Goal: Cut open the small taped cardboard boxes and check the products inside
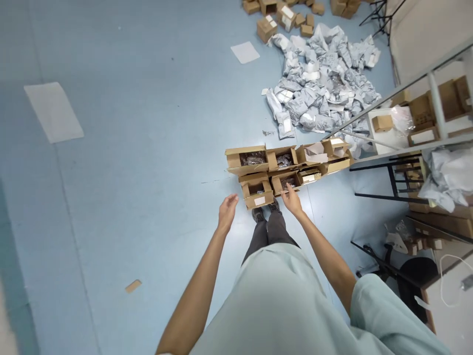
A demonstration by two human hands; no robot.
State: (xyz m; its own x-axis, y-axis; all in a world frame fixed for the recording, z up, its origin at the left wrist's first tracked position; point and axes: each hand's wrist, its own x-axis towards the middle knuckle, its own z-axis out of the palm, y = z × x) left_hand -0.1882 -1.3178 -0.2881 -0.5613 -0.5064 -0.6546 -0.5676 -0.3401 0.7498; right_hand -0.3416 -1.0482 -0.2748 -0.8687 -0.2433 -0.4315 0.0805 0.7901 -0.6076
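Note:
My left hand (227,213) is held out just left of an open cardboard box (254,201) with a white label. Its fingers are stretched out and nothing is in them. My right hand (291,200) reaches to the near edge of another open box (276,186), thumb and fingers apart. I cannot tell whether it touches that box. Behind these two stand more open boxes in a row: one with clear plastic-wrapped contents (253,158), one with grey wrapped contents (284,159), and one with white paper (316,152) sticking out.
Many grey mailing bags (318,93) lie heaped on the blue floor beyond the boxes, with small cartons (266,28) behind. A metal shelf (436,98) and a black chair (417,271) stand at right. White sheets (54,111) and a cardboard scrap (133,286) lie at left.

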